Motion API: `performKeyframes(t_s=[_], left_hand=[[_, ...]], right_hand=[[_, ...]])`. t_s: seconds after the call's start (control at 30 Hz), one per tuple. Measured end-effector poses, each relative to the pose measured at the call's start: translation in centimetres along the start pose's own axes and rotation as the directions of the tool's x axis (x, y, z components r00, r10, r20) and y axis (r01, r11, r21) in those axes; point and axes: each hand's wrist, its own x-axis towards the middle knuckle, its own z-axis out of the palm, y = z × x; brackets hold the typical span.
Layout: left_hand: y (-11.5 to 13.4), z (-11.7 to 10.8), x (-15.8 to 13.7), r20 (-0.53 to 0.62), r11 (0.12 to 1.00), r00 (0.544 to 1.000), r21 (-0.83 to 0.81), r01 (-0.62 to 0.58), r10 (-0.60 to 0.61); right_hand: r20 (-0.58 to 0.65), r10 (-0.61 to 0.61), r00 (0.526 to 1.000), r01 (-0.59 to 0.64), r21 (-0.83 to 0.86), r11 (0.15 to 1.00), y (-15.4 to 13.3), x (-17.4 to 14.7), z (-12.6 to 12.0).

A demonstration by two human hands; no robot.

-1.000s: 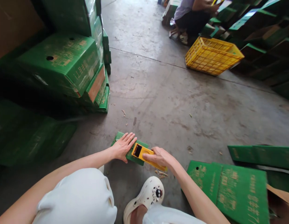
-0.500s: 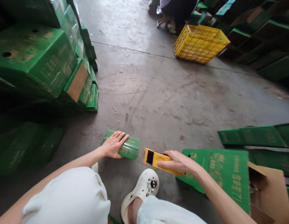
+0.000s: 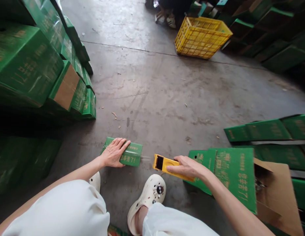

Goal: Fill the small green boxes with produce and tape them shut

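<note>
A small green box [image 3: 132, 154] with gold lettering and clear tape across its surface stands on the floor before my feet. My left hand [image 3: 115, 153] grips its left part, fingers over the top and thumb on the near side. In my right hand [image 3: 184, 166] is a yellow tape dispenser [image 3: 164, 164] with a black part near its front end. A faint clear strip, like tape, spans the gap between box and dispenser. Beside my right hand is a larger green carton [image 3: 233, 173] with an open brown flap.
Green cartons [image 3: 31, 65] are stacked on the left. A yellow plastic crate [image 3: 203, 38] stands farther off, near a person's shoes [image 3: 171, 20]. More green boxes [image 3: 268, 131] lie at the right. My white clog [image 3: 152, 193] is just below the dispenser.
The view has shifted slightly, so the surroundings appear higher and farther left. The gap between the small box and the dispenser has widened, and a clear strip now shows between them.
</note>
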Motion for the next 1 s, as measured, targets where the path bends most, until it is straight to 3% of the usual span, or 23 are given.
performKeyframes(t_s=[0.3, 0.53, 0.63, 0.77, 0.87, 1.0], left_hand=[[0.2, -1.0, -0.4, 0.051, 0.986, 0.99, 0.093, -0.139, 0.135], [0.3, -0.7, -0.4, 0.025, 0.989, 0.992, 0.084, -0.123, 0.121], [0.3, -0.8, -0.4, 0.019, 0.986, 0.991, 0.1, -0.135, 0.133], [0.4, -1.1, -0.3, 0.022, 0.978, 0.988, 0.134, -0.157, 0.155], [0.4, -1.1, -0.4, 0.021, 0.975, 0.987, 0.156, -0.161, 0.16], [0.4, -1.1, -0.4, 0.018, 0.973, 0.987, 0.168, -0.158, 0.157]], right_hand=[[-0.022, 0.008, 1.0, -0.008, -0.002, 1.0, 0.2, 1.0, 0.5], [-0.013, 0.045, 0.999, -0.046, -0.071, 0.996, -0.5, 2.7, 1.0], [0.005, 0.03, 1.0, -0.03, -0.031, 0.999, -0.2, 1.5, 0.6], [0.051, -0.036, 0.998, 0.033, 0.059, 0.998, 1.1, -2.8, -1.0], [0.042, -0.035, 0.998, 0.035, 0.004, 0.999, 2.0, -5.1, -2.0], [-0.025, 0.086, 0.996, -0.088, -0.156, 0.984, -0.1, -2.5, -1.1]])
